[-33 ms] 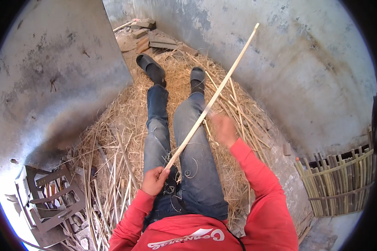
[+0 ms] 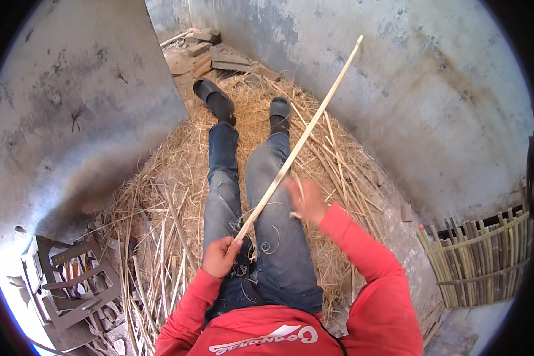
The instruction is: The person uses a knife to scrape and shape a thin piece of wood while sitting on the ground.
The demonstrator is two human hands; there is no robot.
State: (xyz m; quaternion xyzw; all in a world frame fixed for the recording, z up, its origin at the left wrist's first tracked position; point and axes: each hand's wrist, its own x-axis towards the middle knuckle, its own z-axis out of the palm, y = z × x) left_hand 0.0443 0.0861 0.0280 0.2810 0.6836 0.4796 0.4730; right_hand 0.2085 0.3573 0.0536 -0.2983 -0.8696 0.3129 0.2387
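A long, pale bamboo strip (image 2: 312, 127) slants from my lap up and away to the right. My left hand (image 2: 221, 256) is closed round its near end, above my thighs. My right hand (image 2: 305, 200) is beside the strip's middle, over my right leg. Motion smears its fingers, and I cannot make out what they hold, if anything. A thin pale curl shows against this hand. More fine curled shavings (image 2: 267, 244) lie on my jeans below the strip.
Straw-like shavings (image 2: 178, 155) cover the floor round my outstretched legs. Loose strips (image 2: 341, 163) lie at the right, and others (image 2: 166, 261) at the left. A wooden frame (image 2: 80, 279) stands lower left, a slatted bamboo panel (image 2: 483, 261) at right. Bricks (image 2: 228, 59) lie far off by the wall.
My right hand has moved a little nearer and to the left along the strip. The strip's far end has dipped slightly; my left hand stays nearly in place.
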